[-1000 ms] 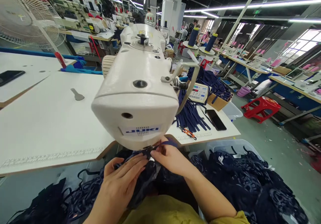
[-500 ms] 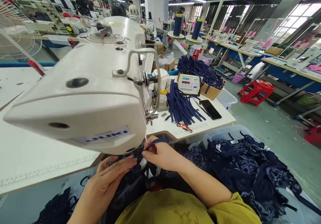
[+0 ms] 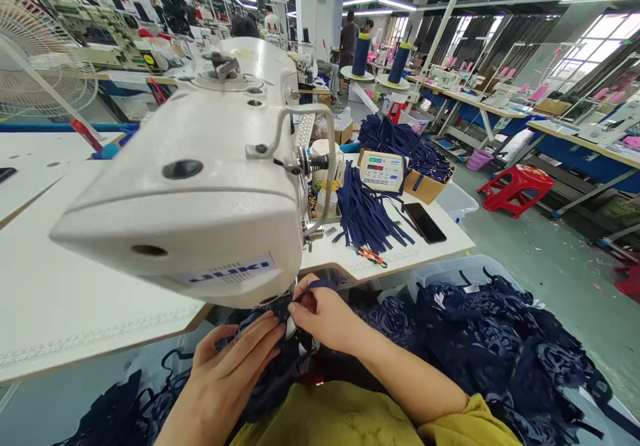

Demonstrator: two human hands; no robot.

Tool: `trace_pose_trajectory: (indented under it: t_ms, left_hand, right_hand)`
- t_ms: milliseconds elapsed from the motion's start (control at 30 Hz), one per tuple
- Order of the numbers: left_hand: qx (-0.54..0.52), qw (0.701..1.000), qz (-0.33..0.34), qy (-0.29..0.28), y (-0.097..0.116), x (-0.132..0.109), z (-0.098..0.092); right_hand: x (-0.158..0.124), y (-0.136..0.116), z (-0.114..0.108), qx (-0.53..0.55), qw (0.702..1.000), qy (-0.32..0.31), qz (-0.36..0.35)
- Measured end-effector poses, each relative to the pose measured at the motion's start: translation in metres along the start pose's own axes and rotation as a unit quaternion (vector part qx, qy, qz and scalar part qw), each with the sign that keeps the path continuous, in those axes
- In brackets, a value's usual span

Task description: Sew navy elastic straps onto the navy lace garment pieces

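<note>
A white JUKI sewing machine (image 3: 200, 193) fills the middle of the view, its head hiding the needle. Under its front end lies dark navy lace fabric (image 3: 280, 373). My left hand (image 3: 230, 373) rests flat on that fabric, fingers stretched toward the needle area. My right hand (image 3: 325, 313) is closed in a pinch on a thin navy strap (image 3: 315, 285) that loops up from the fabric beside the machine head. The two hands nearly touch at the fingertips.
A bundle of navy straps (image 3: 367, 216), orange snips (image 3: 371, 256), a black phone (image 3: 425, 223) and a control panel (image 3: 383, 171) lie on the white table (image 3: 75, 286). A bin of navy lace garments (image 3: 500, 339) stands at right. A red stool (image 3: 515, 186) stands on the aisle floor.
The view swung so the machine head now sits left of centre. Both hands stayed at the needle area; my left fingers slid a little forward on the fabric.
</note>
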State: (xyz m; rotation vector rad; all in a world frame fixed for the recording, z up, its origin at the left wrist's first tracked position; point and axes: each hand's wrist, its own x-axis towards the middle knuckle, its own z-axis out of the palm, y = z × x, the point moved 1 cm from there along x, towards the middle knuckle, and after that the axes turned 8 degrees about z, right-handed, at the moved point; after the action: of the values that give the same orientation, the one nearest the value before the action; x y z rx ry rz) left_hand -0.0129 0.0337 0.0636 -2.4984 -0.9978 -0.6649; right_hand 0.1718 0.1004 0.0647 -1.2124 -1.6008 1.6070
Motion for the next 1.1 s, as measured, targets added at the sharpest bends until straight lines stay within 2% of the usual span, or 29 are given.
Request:
trace_pose_trajectory:
  t_ms: [133, 233, 300, 400, 533, 667, 967, 1100]
  left_hand:
    - [0.011, 1.000, 0.010, -0.021, 0.001, 0.000, 0.000]
    - [0.001, 0.999, -0.034, -0.015, 0.007, 0.011, -0.006]
    - [0.008, 0.997, -0.072, 0.009, 0.013, 0.021, -0.011]
    - [0.044, 0.994, -0.101, 0.027, 0.021, 0.032, -0.012]
    - [0.075, 0.987, -0.141, 0.025, 0.029, 0.034, -0.003]
    - [0.064, 0.978, -0.192, 0.049, 0.034, 0.032, 0.008]
    - [0.058, 0.978, -0.197, 0.033, 0.036, 0.033, 0.008]
    - [0.059, 0.976, -0.205, 0.042, 0.038, 0.034, 0.007]
  right_hand:
    - [0.003, -0.001, 0.000, 0.006, 1.000, 0.021, 0.015]
    - [0.015, -0.001, -0.007, 0.015, 0.999, 0.029, 0.005]
    - [0.026, -0.003, -0.013, -0.020, 0.999, 0.034, -0.028]
    - [0.039, -0.010, -0.018, -0.128, 0.987, 0.049, -0.081]
    - [0.049, -0.020, -0.015, -0.200, 0.969, 0.070, -0.130]
    - [0.053, -0.023, -0.011, -0.223, 0.962, 0.080, -0.139]
    - [0.054, -0.021, -0.010, -0.234, 0.959, 0.098, -0.128]
    - [0.057, -0.015, -0.009, -0.249, 0.954, 0.104, -0.128]
